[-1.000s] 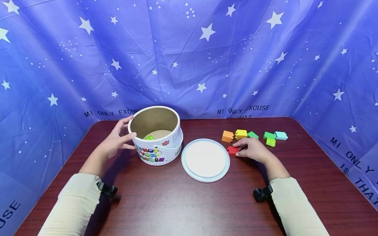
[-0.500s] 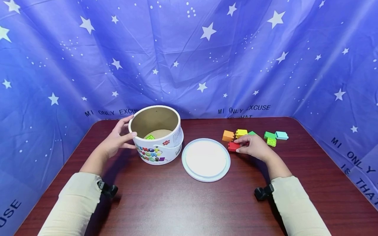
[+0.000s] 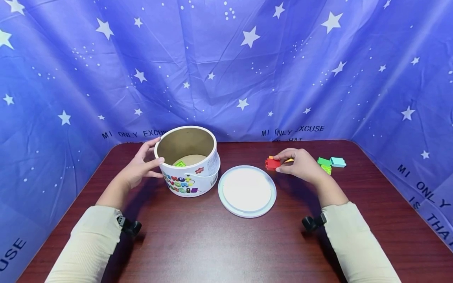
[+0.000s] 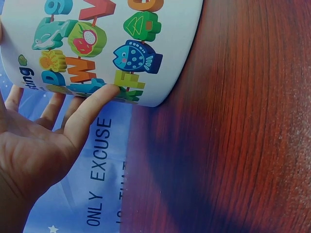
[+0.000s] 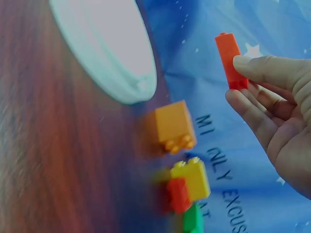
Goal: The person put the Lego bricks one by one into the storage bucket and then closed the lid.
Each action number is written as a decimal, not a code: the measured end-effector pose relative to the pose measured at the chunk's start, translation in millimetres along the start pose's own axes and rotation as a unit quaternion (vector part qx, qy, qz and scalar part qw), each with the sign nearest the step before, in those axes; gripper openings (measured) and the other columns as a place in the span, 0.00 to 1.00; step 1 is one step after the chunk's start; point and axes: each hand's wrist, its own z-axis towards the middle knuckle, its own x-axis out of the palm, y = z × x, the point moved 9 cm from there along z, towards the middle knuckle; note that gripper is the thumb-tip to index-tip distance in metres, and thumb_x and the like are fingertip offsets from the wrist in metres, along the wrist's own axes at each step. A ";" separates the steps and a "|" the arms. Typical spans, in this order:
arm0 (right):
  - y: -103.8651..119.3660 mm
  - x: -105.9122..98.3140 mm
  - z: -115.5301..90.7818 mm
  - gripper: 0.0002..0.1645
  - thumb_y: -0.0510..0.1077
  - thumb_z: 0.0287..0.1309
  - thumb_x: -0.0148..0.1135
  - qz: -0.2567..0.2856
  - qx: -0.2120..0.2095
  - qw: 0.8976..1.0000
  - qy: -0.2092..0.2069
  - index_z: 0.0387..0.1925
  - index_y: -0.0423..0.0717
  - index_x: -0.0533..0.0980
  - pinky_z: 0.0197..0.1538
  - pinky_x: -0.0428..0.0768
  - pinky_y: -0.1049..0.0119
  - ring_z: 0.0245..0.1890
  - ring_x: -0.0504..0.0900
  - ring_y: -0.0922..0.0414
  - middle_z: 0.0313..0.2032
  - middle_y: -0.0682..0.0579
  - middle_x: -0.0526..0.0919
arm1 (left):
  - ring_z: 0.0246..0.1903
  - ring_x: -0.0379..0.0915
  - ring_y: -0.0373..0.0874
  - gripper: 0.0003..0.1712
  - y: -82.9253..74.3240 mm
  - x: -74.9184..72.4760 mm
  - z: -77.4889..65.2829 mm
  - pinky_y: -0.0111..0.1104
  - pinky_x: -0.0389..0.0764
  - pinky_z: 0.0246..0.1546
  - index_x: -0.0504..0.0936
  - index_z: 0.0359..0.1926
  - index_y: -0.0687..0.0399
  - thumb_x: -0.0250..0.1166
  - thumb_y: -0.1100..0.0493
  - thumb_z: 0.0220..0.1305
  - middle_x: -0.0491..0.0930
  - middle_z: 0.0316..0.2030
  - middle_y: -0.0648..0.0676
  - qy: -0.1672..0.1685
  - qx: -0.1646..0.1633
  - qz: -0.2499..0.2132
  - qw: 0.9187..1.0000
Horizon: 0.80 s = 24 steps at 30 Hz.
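Observation:
My left hand (image 3: 136, 169) touches the side of a white bucket (image 3: 191, 184) with spread fingers, its thumb at the rim. In the left wrist view, the fingers (image 4: 92, 109) lie against the bucket's printed wall (image 4: 165, 53). A lime green toy brick (image 3: 180, 163) lies inside the bucket. My right hand (image 3: 301, 167) pinches a red toy brick (image 3: 271, 164) between thumb and fingers, raised above the table in the right wrist view. Below it lie an orange brick (image 5: 174, 125), a yellow brick (image 5: 197, 177), another red brick (image 5: 180, 195) and a green one (image 5: 193, 219).
A round white lid (image 3: 247, 191) lies flat between the bucket and the bricks. Further right are a green brick (image 3: 323, 161), a lime brick (image 3: 326, 169) and a pale blue brick (image 3: 338, 162). A blue star-patterned cloth (image 3: 226, 70) hangs behind the dark red table (image 3: 212, 243).
My right hand has lifted the red brick and moved it up and slightly left, now overlapping the orange and yellow bricks in the head view. The left hand and bucket stay put.

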 end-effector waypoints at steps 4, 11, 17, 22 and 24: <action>18.2 -2.7 4.2 0.21 0.39 0.47 0.76 -0.006 -0.026 1.000 -0.005 0.47 0.43 0.84 0.38 0.80 0.61 0.40 0.79 0.50 0.42 0.48 0.83 | 0.61 0.56 0.67 0.42 -0.3 0.1 0.2 0.59 0.82 0.37 0.49 0.76 0.40 0.59 0.62 0.67 0.50 0.68 0.67 0.000 0.000 0.001 1.000; 49.3 -5.4 9.9 0.22 0.40 0.47 0.77 0.005 -0.042 0.999 0.004 0.47 0.44 0.84 0.41 0.81 0.59 0.40 0.80 0.53 0.43 0.51 0.82 | 0.61 0.56 0.67 0.42 -0.3 0.4 -0.3 0.60 0.82 0.38 0.48 0.76 0.41 0.59 0.62 0.67 0.50 0.68 0.67 0.001 -0.001 0.002 1.000; 78.9 -9.0 17.3 0.20 0.39 0.48 0.76 0.006 -0.078 0.997 0.007 0.46 0.45 0.84 0.44 0.81 0.57 0.41 0.80 0.54 0.44 0.51 0.82 | 0.60 0.56 0.68 0.42 -0.5 0.6 -0.2 0.60 0.82 0.38 0.48 0.76 0.41 0.59 0.62 0.67 0.49 0.68 0.67 0.001 -0.001 0.001 1.000; 97.8 -9.3 24.8 0.19 0.39 0.50 0.75 0.024 -0.082 0.996 0.020 0.47 0.46 0.83 0.46 0.82 0.58 0.41 0.81 0.55 0.45 0.52 0.82 | 0.60 0.56 0.68 0.42 -1.0 0.5 -0.5 0.60 0.81 0.39 0.48 0.76 0.41 0.59 0.62 0.67 0.49 0.69 0.67 0.000 -0.001 0.005 1.000; 103.7 -9.5 28.1 0.19 0.40 0.51 0.75 0.031 -0.081 0.996 0.024 0.47 0.47 0.83 0.45 0.83 0.59 0.40 0.82 0.56 0.45 0.53 0.82 | 0.60 0.56 0.68 0.42 -1.1 0.5 -0.8 0.59 0.82 0.38 0.48 0.76 0.41 0.59 0.62 0.67 0.50 0.69 0.67 0.000 -0.001 0.007 1.000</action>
